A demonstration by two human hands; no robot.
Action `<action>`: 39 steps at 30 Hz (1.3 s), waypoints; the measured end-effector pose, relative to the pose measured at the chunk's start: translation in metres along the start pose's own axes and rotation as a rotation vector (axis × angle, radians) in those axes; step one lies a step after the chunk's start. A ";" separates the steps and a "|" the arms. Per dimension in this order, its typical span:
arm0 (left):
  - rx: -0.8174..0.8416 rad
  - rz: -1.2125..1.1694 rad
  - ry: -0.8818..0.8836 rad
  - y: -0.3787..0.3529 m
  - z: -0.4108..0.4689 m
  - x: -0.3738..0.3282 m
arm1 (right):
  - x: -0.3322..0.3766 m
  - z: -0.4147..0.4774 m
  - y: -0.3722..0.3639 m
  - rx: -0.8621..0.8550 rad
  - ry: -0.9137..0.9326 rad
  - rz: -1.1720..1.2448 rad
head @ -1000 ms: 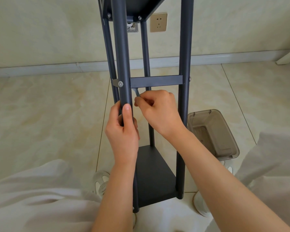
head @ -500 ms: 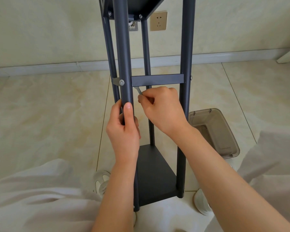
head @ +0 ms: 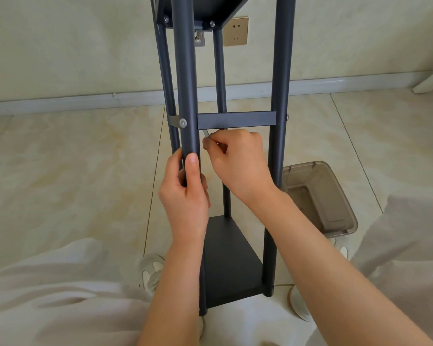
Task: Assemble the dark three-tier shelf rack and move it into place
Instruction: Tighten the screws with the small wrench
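Observation:
The dark shelf rack (head: 280,71) stands upright on the tiled floor between my knees. Its bottom shelf (head: 229,260) is low down and another shelf sits at the top edge of the view. A dark crossbar (head: 236,120) spans the two front posts at mid height. My left hand (head: 185,196) grips the front left post just below a silver bracket with a screw (head: 183,122). My right hand (head: 238,163) pinches a small silver key tool (head: 206,134), whose tip points up under the crossbar's left end.
A smoky clear plastic bin (head: 320,198) stands on the floor right of the rack. A wall socket (head: 235,31) and a baseboard (head: 60,102) lie behind. My white-clad knees and white shoes (head: 151,270) flank the rack's base.
My right hand has crept up and to the right with the silver tool, closer under the crossbar. My left hand keeps the same grip on the post.

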State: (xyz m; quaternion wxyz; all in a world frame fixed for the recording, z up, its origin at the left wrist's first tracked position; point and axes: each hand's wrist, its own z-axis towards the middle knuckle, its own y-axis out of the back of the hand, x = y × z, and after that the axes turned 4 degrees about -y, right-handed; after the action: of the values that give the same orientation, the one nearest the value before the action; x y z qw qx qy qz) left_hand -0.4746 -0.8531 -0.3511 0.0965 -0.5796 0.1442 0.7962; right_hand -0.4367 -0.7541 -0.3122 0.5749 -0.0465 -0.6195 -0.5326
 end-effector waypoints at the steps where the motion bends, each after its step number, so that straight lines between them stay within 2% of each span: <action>1: 0.001 0.000 0.001 0.000 0.000 0.000 | -0.001 -0.001 -0.001 -0.002 -0.004 0.018; 9: 0.024 -0.018 0.000 -0.001 -0.001 -0.002 | -0.016 -0.004 -0.020 -0.107 0.095 0.079; 18: 0.038 -0.019 -0.008 -0.001 -0.001 -0.002 | -0.029 0.006 -0.039 -0.300 0.268 0.142; 24: 0.021 -0.002 -0.015 0.000 0.001 -0.002 | -0.032 0.014 -0.049 -0.360 0.276 0.121; 27: 0.018 -0.001 -0.014 0.000 0.000 -0.002 | -0.031 0.012 -0.047 -0.285 0.242 0.104; 33: 0.016 0.006 -0.010 0.003 0.003 -0.001 | -0.036 -0.023 -0.020 0.188 -0.057 -0.094; 36: 0.026 0.002 -0.013 0.004 0.003 0.001 | -0.027 -0.034 0.010 0.257 -0.170 -0.222; 39: 0.035 0.011 -0.015 0.005 0.001 0.004 | -0.010 -0.035 0.048 0.253 -0.172 -0.319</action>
State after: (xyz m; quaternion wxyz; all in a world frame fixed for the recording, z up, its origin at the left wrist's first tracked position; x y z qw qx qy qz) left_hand -0.4785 -0.8576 -0.3539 0.1036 -0.5712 0.1607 0.7982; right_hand -0.3787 -0.7530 -0.2985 0.4297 0.0792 -0.7276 -0.5289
